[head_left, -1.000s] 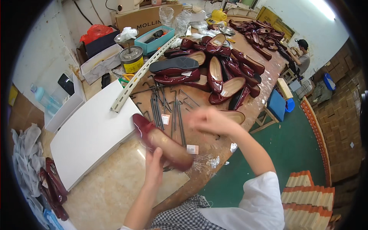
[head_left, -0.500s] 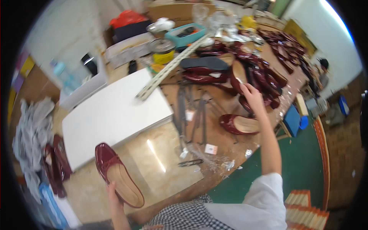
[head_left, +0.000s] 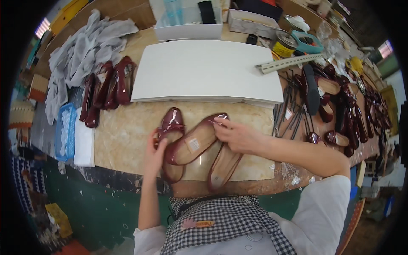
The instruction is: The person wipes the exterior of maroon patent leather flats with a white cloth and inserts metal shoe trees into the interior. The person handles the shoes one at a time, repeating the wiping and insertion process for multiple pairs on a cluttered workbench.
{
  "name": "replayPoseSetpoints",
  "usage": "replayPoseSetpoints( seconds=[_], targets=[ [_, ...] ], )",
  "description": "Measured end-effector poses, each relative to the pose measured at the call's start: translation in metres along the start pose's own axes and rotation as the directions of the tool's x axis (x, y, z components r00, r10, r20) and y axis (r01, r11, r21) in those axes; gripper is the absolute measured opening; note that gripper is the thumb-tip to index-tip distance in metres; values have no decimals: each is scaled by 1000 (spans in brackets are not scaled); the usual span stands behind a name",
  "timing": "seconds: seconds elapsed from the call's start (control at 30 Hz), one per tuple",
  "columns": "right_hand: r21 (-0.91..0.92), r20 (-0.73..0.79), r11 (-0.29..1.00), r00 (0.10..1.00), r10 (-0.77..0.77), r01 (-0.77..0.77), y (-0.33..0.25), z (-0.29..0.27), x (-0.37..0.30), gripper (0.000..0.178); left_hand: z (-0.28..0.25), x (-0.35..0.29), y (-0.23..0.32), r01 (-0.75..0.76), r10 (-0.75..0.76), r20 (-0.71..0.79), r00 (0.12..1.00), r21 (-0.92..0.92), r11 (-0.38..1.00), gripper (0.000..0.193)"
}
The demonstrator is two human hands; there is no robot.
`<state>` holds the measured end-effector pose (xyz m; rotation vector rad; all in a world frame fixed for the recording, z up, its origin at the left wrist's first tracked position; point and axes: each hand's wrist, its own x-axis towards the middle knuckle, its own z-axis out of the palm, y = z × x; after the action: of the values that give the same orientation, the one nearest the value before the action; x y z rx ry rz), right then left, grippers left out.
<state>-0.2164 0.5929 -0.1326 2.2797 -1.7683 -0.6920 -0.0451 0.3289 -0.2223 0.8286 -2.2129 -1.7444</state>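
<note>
Back from the shoe pile (head_left: 335,100), my right hand (head_left: 229,132) pinches a burgundy flat (head_left: 204,140) near its toe over the table (head_left: 114,144), now alongside another flat (head_left: 172,120) in my curled left hand (head_left: 154,156); a third flat (head_left: 225,165) shows below.

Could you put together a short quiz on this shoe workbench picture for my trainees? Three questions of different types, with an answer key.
1. True or false: the grey cloth lies to the left of the large white stack.

2. Multiple choice: what colour is the basket toward the picture's left side?
a) red
b) blue
c) yellow

3. Fill in the blank: of the three shoes in front of the person, the right hand touches the middle shoe at its ____ end (toe or heel).

Key: 1. True. 2. b) blue. 3. toe.
</note>
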Motion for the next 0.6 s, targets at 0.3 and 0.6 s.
replayPoseSetpoints(
  seconds=[0.3, 0.6],
  targets=[
    [556, 539, -73, 292, 790, -828, -76, -2, -43, 50, 1, -50, 20, 67, -91, 110, 990, 204, 977, 62],
    [729, 560, -370, 191, 806, -577, -130, 17, -38, 42, -26, 4, -6, 46, -35, -80, 996, 133, 990, 61]
  ],
)
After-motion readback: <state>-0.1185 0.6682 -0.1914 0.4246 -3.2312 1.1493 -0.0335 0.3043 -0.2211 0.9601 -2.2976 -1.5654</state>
